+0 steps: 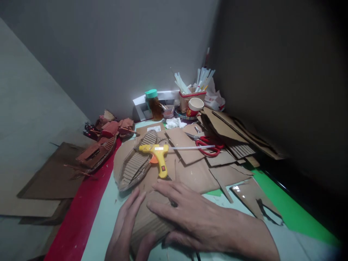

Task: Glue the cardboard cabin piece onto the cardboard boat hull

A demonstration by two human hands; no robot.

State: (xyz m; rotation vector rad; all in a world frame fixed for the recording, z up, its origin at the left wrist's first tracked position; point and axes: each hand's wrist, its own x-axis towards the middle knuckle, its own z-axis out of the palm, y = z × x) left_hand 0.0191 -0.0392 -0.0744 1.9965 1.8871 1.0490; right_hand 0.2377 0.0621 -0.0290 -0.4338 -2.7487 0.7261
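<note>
Grey walls are closing in a cluttered pale-green table (pixel 106 217). Both hands are pressing a curved brown corrugated cardboard piece (pixel 148 221): the left hand (pixel 123 232) is cupping its near edge, the right hand (pixel 190 217) is lying flat, fingers spread. Just beyond the fingertips, a yellow glue gun (pixel 159 156) is lying.

Meeting in a corner behind the counter (pixel 108 203): a grey wall (pixel 108 47), lying in dim, even light, and a darker wall (pixel 285 72), sinking into shadow at right. Showing pale mint, red (pixel 78 214) and green (pixel 293 214) covering on the counter. Spreading pale at far left, perhaps a board or floor (pixel 24 108).
</note>
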